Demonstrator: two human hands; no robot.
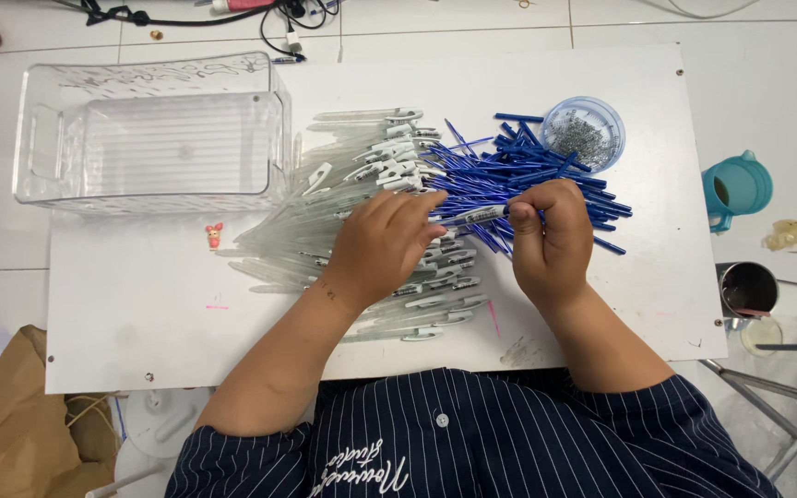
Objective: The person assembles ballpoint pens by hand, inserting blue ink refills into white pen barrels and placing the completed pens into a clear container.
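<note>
Sitting nearest the camera, the person in a dark pinstriped shirt [472, 443] leans over a white board [140, 314] that serves as the work surface. The left hand [382, 242] reaches forward and lies palm down over a heap of clear pen barrels [297, 244], its fingers curled and pinching one end of a single pen [474, 216], whose barrel is clear with a white band. The right hand [553, 238] is clenched into a loose fist around the other end of that same pen, thumb and forefinger closed on it, so the pen spans the short gap between the two hands just above the board's middle. Below the left wrist more clear barrels fan out toward the board's near edge. Beyond the right hand lies a spread of blue refills [528, 171], touching and partly overlapping the clear barrels. Left of the left hand, a small pink and white figurine [214, 235] stands alone on the board. Farther off, a round clear cup of small metal springs [584, 133] sits at the refills' far edge, and a large clear plastic bin [154, 134] stands at the far left corner. Off the board on the right, a teal mug [735, 189] stands on the tiled floor, with black cables [186, 14] at the far edge.
</note>
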